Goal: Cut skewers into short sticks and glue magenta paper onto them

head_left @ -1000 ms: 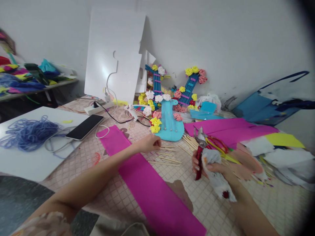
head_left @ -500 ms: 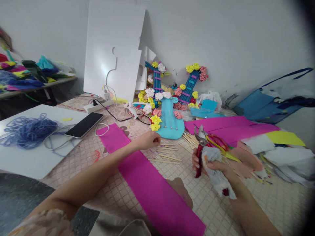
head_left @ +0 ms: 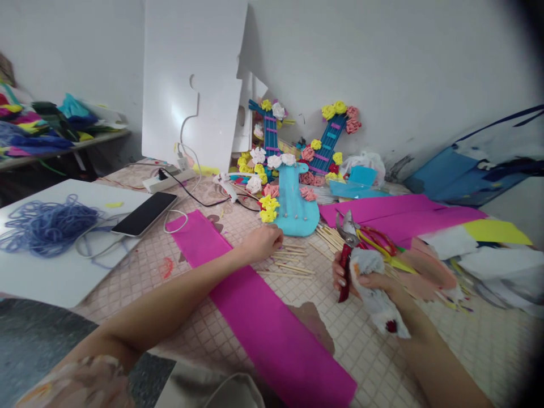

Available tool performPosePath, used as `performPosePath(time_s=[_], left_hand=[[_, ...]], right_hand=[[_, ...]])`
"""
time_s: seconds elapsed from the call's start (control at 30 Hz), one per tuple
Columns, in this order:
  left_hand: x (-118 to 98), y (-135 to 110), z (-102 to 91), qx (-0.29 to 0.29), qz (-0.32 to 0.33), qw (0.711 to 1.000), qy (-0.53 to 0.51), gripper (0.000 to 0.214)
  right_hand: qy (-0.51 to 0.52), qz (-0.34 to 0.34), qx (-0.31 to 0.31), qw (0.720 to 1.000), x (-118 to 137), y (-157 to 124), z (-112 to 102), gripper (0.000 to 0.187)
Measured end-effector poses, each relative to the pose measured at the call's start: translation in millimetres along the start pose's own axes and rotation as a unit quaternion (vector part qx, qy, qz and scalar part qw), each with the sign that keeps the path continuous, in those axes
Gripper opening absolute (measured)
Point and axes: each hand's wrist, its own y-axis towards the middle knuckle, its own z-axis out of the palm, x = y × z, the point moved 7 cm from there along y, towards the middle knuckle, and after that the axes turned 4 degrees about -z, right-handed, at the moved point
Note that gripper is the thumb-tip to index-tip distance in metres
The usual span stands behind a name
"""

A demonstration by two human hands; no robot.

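My right hand (head_left: 368, 281) grips a pair of pruning shears (head_left: 348, 238). One red handle is bare and the other is wrapped in whitish material; the blades point away from me and stand apart. My left hand (head_left: 264, 242) is closed with curled fingers, low over the table beside several short wooden sticks (head_left: 293, 266). Whatever its fingertips hold, if anything, is hidden. Just beyond it lies a turquoise panel (head_left: 293, 209) edged with yellow, white and pink paper flowers. A magenta strip (head_left: 263, 317) runs under my left forearm.
On the left a white board (head_left: 80, 277) carries blue yarn (head_left: 51, 224) and a phone (head_left: 144, 214). Behind are a glue gun (head_left: 225, 186), its cord and a power strip (head_left: 165, 180). Scissors (head_left: 380, 241) and magenta sheets (head_left: 408, 212) lie at right; decorated blue pieces (head_left: 327, 144) lean at the wall.
My left hand has moved slightly right and away from me, closer to the turquoise panel. My right hand keeps its grip on the shears, hardly moved.
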Motion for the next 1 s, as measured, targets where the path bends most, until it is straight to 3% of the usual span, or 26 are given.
performPosePath(time_s=[0.23,0.47,0.73,1.0], left_hand=[[-10.4,0.3,-0.7,-0.008,0.029,0.999,-0.029,0.01],[-15.5,5.2,6.1,-0.01,0.016,0.999,-0.046,0.007],[-11.1,5.2,1.8,0.001,0.013,0.997,-0.073,0.01],[-8.8,4.2,0.5,-0.003,-0.002,0.998,-0.067,0.009]], right_hand=[[0.052,0.026,0.054,0.997,-11.2,9.9,2.1,0.017],[0.03,0.026,0.019,0.999,6.1,3.9,13.2,0.006],[-0.022,0.004,-0.005,1.0,8.3,6.2,4.3,0.021],[-0.045,-0.04,-0.023,0.998,7.0,7.7,-2.4,0.022]])
